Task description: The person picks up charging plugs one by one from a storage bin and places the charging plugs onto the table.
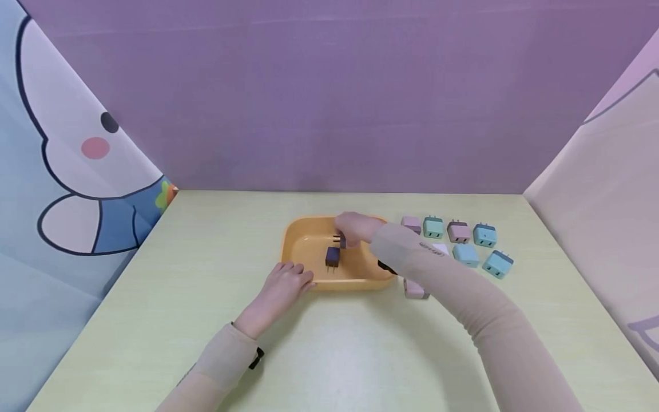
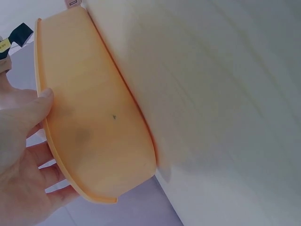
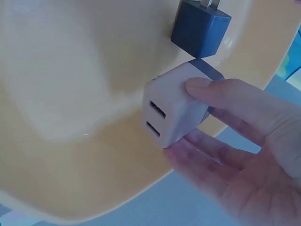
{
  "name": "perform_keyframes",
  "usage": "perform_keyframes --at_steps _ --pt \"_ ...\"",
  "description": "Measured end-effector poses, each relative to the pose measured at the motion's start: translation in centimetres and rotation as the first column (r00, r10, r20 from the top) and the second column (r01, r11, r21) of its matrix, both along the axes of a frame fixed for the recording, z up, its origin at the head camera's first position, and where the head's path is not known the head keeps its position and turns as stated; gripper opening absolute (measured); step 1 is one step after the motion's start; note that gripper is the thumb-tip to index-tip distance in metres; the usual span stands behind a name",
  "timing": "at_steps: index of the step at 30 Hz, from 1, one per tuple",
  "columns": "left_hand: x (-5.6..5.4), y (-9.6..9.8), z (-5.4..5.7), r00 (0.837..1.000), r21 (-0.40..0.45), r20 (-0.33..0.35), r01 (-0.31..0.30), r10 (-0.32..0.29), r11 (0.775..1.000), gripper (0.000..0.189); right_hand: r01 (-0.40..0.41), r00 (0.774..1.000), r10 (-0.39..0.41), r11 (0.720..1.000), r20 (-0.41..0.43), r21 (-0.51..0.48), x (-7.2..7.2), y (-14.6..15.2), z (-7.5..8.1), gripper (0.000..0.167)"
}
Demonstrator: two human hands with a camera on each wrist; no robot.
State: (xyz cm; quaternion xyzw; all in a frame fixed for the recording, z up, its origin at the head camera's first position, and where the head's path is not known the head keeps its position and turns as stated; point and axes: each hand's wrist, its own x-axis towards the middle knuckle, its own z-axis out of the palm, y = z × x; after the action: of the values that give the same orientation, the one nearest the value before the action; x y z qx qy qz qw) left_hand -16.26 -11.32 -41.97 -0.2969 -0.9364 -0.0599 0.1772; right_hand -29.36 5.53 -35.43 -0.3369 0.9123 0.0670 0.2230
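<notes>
My right hand point(image 1: 355, 228) is over the far part of an orange plastic tray point(image 1: 296, 232). Between its thumb and fingers it pinches a pale pink USB charger point(image 3: 176, 103) with a dark base, two USB slots showing; in the head view the prongs point left. A dark blue charger point(image 1: 332, 257) lies inside the tray, prongs toward me, close beside the held one. At the tray's near left corner, my left hand point(image 1: 286, 280) grips the rim, its thumb on the outer wall in the left wrist view.
Right of the tray, several chargers stand on the pale table point(image 1: 221, 240): a green one point(image 1: 433, 228), a pink one with dark base point(image 1: 459, 232), blue ones point(image 1: 497, 264) and a pink one point(image 1: 415, 289) partly behind my right sleeve. A purple backdrop point(image 1: 329, 114) rises behind the table.
</notes>
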Motion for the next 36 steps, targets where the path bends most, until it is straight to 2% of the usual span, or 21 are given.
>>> perform_keyframes --at_steps 11,21,27,36 --pt "0.1 0.1 0.0 1.000 -0.002 -0.001 -0.002 0.002 1.000 0.013 0.013 1.000 -0.013 1.000 0.011 -0.012 1.1 1.1 1.2 0.034" --pt "0.1 0.0 -0.1 1.000 0.004 0.005 -0.005 0.005 1.000 0.013 0.050 0.999 -0.051 0.994 -0.001 -0.102 2.5 2.9 2.5 0.019" --pt "0.1 0.1 -0.1 1.000 0.000 0.002 -0.007 0.007 1.000 0.012 -0.009 1.000 0.005 0.988 -0.031 -0.152 2.7 4.2 2.8 0.007" --pt "0.2 0.1 0.0 1.000 0.010 0.015 -0.010 0.010 1.000 0.012 -0.024 0.998 0.009 0.968 -0.064 -0.251 2.8 6.5 2.8 0.009"
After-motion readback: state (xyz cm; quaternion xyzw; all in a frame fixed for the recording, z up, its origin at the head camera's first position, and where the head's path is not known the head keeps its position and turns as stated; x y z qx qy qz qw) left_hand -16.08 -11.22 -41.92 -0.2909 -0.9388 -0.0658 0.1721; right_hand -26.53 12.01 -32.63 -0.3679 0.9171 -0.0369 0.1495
